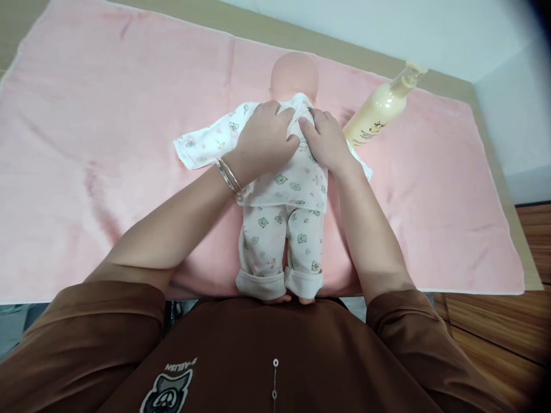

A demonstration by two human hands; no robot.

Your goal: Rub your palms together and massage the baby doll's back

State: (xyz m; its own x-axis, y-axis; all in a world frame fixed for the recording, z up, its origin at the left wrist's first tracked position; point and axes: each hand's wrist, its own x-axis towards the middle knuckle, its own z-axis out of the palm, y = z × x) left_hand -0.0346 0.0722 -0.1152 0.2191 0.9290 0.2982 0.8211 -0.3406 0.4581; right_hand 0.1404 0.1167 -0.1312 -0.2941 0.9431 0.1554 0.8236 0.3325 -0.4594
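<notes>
A baby doll (294, 73) lies on its back on a pink towel (107, 143), head away from me, feet at the near edge. It wears a white printed top (297, 183) and matching trousers (279, 241). My left hand (264, 137), with two bangles at the wrist, rests on the doll's chest, fingers curled into the fabric near the collar. Right beside it, my right hand (325, 140) pinches the top's front edge too. One sleeve (206, 140) lies spread out to the left.
A cream lotion bottle with a pump (383, 109) lies tilted on the towel just right of the doll. The towel covers a tan table (353, 54). A white wall is behind, wooden floor at the right.
</notes>
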